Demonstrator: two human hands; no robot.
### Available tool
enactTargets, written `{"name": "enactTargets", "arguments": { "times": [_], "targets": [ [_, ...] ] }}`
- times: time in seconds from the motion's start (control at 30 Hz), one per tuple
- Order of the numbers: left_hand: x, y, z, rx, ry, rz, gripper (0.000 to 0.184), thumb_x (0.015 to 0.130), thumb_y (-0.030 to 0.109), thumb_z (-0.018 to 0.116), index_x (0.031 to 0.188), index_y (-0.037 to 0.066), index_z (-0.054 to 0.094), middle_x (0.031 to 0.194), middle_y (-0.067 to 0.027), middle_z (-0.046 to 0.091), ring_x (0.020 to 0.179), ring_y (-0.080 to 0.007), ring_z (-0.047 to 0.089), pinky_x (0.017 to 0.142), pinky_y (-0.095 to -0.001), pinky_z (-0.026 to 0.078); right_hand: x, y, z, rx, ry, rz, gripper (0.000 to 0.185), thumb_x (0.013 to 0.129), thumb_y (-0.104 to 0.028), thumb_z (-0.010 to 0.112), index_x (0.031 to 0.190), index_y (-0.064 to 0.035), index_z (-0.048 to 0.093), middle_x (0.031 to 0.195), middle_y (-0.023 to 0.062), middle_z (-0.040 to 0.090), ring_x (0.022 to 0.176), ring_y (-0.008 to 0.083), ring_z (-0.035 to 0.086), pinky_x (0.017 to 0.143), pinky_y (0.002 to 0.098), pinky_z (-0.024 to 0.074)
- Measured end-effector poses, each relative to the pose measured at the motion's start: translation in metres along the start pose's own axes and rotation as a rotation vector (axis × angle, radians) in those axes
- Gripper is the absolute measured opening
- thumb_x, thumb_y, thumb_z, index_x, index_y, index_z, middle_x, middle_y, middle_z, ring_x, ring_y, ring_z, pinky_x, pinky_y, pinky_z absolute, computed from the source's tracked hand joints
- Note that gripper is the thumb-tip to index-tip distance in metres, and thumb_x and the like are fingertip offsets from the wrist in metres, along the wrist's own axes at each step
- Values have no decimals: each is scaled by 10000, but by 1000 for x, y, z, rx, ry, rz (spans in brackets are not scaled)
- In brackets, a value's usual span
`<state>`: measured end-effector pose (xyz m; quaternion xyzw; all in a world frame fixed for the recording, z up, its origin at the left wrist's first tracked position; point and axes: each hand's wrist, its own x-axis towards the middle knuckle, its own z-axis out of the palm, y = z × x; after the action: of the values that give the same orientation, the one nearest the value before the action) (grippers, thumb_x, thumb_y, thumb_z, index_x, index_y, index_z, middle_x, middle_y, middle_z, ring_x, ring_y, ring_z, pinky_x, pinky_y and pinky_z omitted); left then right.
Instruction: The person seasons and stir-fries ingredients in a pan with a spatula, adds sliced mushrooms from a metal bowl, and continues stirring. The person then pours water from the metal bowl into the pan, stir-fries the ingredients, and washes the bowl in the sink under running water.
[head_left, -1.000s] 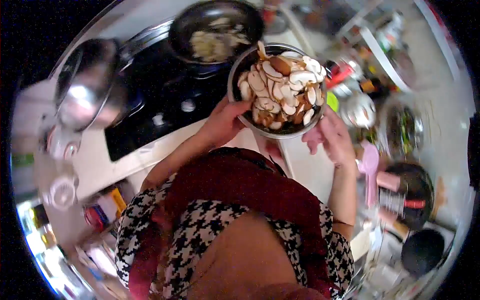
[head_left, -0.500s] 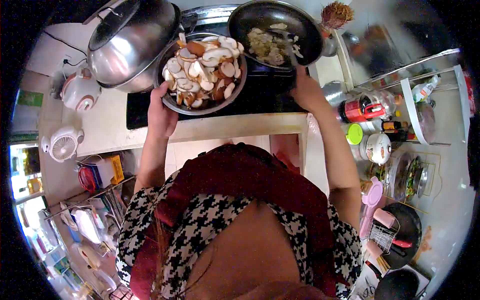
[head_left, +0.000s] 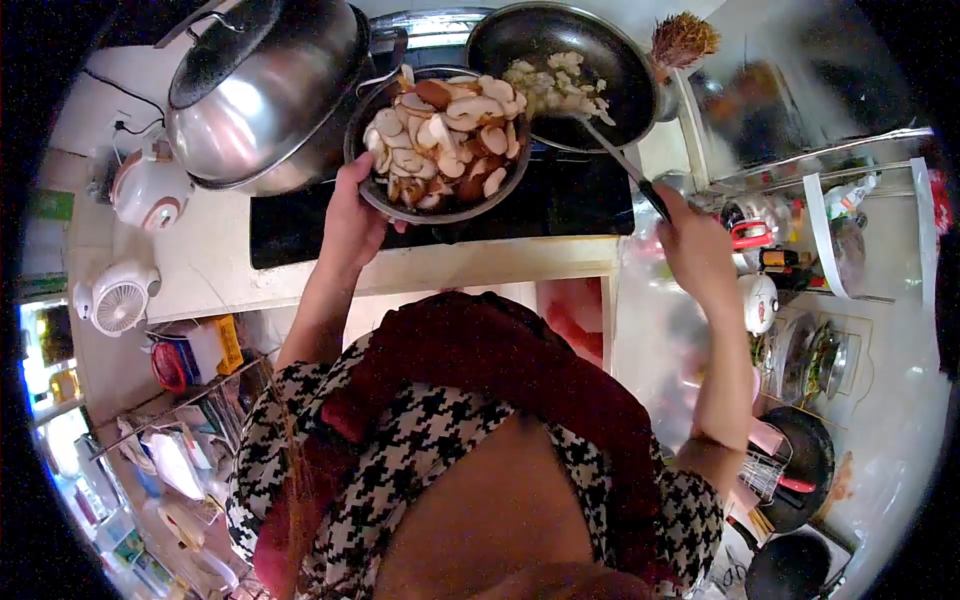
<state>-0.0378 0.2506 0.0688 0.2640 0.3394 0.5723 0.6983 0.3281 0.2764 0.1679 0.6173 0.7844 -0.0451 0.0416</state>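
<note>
My left hand (head_left: 355, 215) is closed on the near-left rim of a metal bowl (head_left: 437, 213), its thumb over the edge. Sliced mushrooms (head_left: 440, 140), white with brown caps, are heaped in the bowl. To its right a dark wok (head_left: 630, 85) stands on the black cooktop (head_left: 575, 200), partly covered by the bowl's edge. Pale chopped pieces (head_left: 560, 85) lie on the left side of the wok. My right hand (head_left: 695, 245) is wrapped round the black handle of a spatula (head_left: 615, 152), whose metal end is down among those pieces.
A large steel pot with a domed lid (head_left: 265, 100) stands left of the bowl. A white kettle (head_left: 150, 190) and a small white fan (head_left: 118, 300) sit farther left. A bristly brush (head_left: 685, 40) is behind the wok, and bottles (head_left: 780, 258) line the right wall.
The bowl and my left hand have shifted right, closer to the wok. My right hand has moved right and toward me with the spatula, and the chopped pieces lie differently.
</note>
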Motion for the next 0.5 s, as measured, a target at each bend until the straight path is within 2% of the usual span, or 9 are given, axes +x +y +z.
{"name": "enactTargets", "arguments": {
  "times": [0.07, 0.13, 0.23, 0.33, 0.37, 0.47, 0.5],
  "targets": [
    [2, 2, 13, 43, 87, -2, 472, 868, 414, 358, 1156, 48, 429, 994, -100, 580, 723, -211, 611, 416, -294, 500, 27, 2, 22, 21, 130, -48, 421, 773, -122, 526, 1188, -120, 450, 852, 197, 600, 742, 364, 586, 647, 459, 467],
    [6, 7, 7, 52, 31, 0, 472, 868, 401, 361, 1138, 22, 440, 981, -125, 584, 744, -222, 609, 446, -309, 511, 50, 7, 30, 68, 248, -106, 417, 780, -139, 520, 1190, -118, 448, 840, 188, 605, 725, 366, 589, 640, 462, 472],
    [12, 8, 8, 83, -3, -23, 456, 857, 366, 389, 1124, 1, 449, 972, -141, 588, 754, -234, 607, 462, -326, 509, 83, -3, 38, 60, 304, -73, 376, 812, -161, 485, 1186, -150, 443, 815, 180, 603, 759, 356, 582, 642, 457, 453],
    [20, 8, 21, 114, 2, 1, 447, 841, 329, 420, 1116, -22, 452, 970, -157, 590, 766, -247, 605, 483, -344, 506, 111, -7, 63, -98, 195, -26, 366, 822, -182, 479, 1186, -153, 450, 826, 179, 601, 755, 345, 588, 634, 449, 464],
    [21, 10, 25, 126, 0, 6, 446, 836, 318, 428, 1116, -28, 451, 975, -161, 589, 771, -250, 605, 489, -348, 505, 108, -8, 65, -77, 256, -64, 347, 827, -188, 471, 1172, -161, 466, 839, 178, 598, 733, 337, 594, 625, 444, 475],
    [24, 11, 25, 206, -3, 5, 443, 832, 300, 431, 1100, -51, 461, 995, -175, 584, 787, -261, 606, 497, -350, 508, 78, 10, 49, -172, 149, -63, 343, 822, -186, 476, 1165, -172, 472, 842, 168, 596, 711, 328, 598, 607, 435, 480],
    [25, 16, 30, 242, -5, -1, 436, 832, 293, 429, 1096, -52, 465, 998, -175, 584, 786, -263, 608, 498, -348, 509, 65, 12, 36, -190, 199, -82, 351, 815, -178, 482, 1166, -184, 474, 809, 155, 599, 686, 317, 603, 590, 421, 487]
  ]
}}
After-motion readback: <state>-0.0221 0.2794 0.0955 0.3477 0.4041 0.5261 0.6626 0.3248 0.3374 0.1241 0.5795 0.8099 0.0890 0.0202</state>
